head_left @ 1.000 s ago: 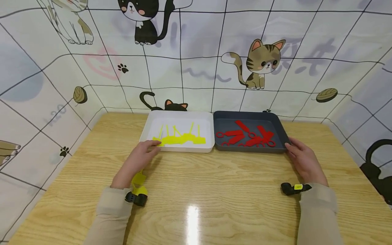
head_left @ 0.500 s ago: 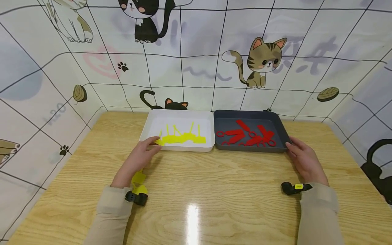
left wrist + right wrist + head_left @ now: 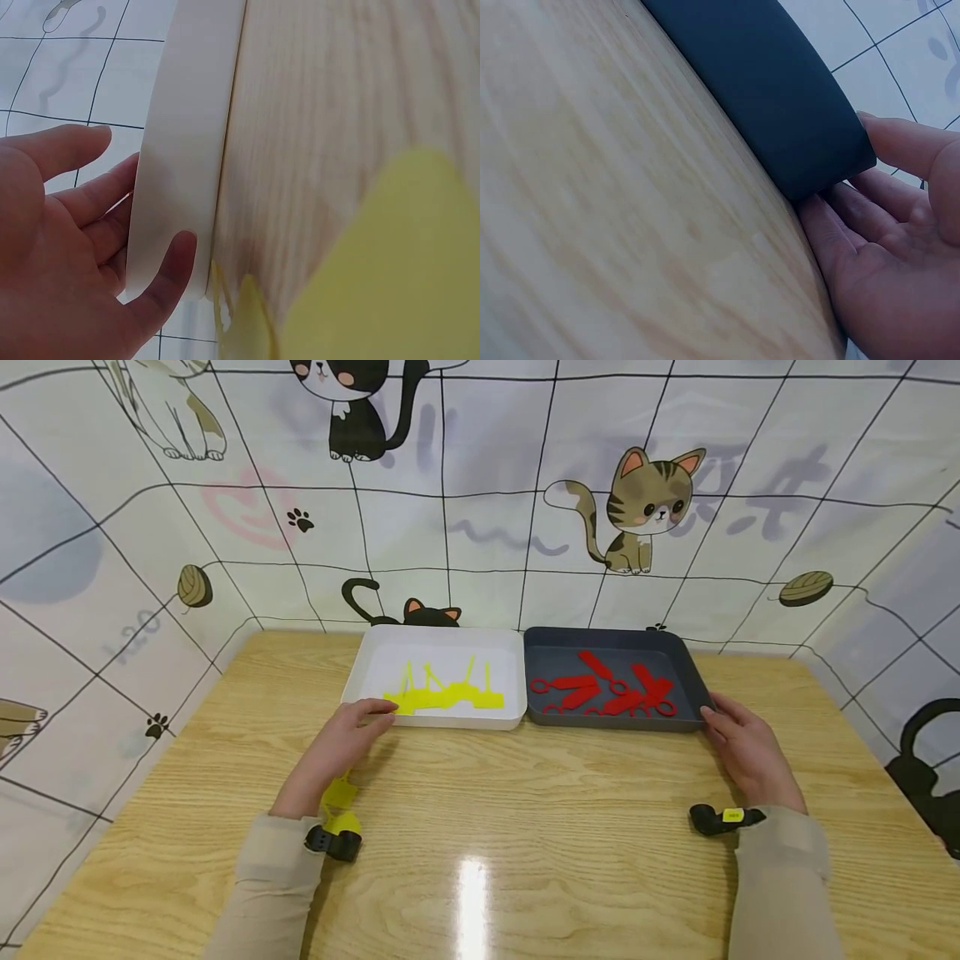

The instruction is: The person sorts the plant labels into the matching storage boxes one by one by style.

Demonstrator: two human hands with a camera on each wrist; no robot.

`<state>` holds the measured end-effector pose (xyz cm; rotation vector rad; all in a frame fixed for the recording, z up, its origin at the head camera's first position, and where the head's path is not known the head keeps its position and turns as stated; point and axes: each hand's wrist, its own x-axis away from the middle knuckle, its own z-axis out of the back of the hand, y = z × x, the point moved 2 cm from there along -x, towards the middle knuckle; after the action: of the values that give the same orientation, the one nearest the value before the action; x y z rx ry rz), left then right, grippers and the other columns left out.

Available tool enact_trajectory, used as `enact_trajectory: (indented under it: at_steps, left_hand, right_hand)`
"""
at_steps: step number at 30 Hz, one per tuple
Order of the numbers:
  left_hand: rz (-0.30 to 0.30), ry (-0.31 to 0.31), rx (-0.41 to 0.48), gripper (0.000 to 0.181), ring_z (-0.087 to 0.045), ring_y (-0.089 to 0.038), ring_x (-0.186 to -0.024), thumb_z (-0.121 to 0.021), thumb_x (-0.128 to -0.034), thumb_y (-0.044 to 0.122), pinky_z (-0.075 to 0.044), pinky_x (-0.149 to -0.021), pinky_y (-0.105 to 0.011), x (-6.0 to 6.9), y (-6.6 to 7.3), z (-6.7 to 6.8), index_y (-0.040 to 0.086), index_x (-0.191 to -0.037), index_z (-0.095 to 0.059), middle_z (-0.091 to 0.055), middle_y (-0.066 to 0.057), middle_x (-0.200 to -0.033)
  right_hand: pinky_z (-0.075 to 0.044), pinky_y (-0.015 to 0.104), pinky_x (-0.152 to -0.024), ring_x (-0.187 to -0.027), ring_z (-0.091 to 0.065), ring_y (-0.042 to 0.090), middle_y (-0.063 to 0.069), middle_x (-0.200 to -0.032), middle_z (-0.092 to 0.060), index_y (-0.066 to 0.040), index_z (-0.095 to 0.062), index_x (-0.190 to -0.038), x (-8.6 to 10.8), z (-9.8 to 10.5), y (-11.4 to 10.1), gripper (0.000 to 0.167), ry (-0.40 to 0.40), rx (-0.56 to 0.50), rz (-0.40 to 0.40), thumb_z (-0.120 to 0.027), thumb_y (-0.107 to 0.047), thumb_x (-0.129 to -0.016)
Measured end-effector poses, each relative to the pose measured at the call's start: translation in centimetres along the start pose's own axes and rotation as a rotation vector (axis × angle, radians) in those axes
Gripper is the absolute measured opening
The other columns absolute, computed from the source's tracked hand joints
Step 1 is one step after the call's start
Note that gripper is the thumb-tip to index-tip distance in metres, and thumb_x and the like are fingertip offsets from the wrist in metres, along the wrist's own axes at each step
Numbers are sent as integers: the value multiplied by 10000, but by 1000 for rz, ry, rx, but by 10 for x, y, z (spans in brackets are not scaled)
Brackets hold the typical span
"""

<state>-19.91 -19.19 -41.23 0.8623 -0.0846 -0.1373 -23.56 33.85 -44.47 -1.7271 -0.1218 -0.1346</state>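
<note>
At the white tray's (image 3: 465,723) front-left corner is my left hand (image 3: 341,743), its fingers reaching over the rim to flat yellow pieces (image 3: 450,697) with thin stems. In the left wrist view the little finger (image 3: 172,274) lies outside the tray wall and the thumb stands apart; the other fingertips are hidden behind the wall. My right hand (image 3: 750,756) holds the front-right corner of the dark grey tray (image 3: 600,723). Its thumb (image 3: 900,142) touches the rim, the fingers bend in at the tray's end. Flat red pieces with ring ends (image 3: 577,697) lie in that tray.
Both trays sit side by side at the back of the wooden table (image 3: 525,835), against a cat-printed backdrop (image 3: 487,502). More yellow shapes (image 3: 341,793) show beside the left wrist; whether they lie on the table I cannot tell. Each wrist wears a small black camera.
The leftmost yellow pieces by my left fingers have shifted right toward the rest of the pile. My right hand and the dark tray have stayed put.
</note>
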Motion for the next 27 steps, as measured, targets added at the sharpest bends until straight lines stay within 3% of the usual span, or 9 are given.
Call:
enact_trajectory:
  at_steps: [9, 27]
  left_hand:
    - [15, 6, 10, 371, -395, -240, -1136, -466, -914, 390, -355, -907, -448, 0, -2, 0, 124, -1148, -576, -504, -56, -1202]
    - [4, -9, 9, 453, -367, -254, -1212, -449, -918, 402, -347, -946, -462, 0, -1, 0, 112, -1260, -509, -477, -66, -1273]
  right_hand:
    - [-210, 206, -1018, -1301, -198, 91, 20, -1482, -69, -98, -130, -1436, 0, 2, 1, 740, -2, -9, -1, -578, -237, -863]
    - [-187, 242, -1032, -1309, -178, 105, 10, -1483, -68, -107, -130, -1436, 0, 1, 1, 751, 19, 18, -1, -580, -266, -856]
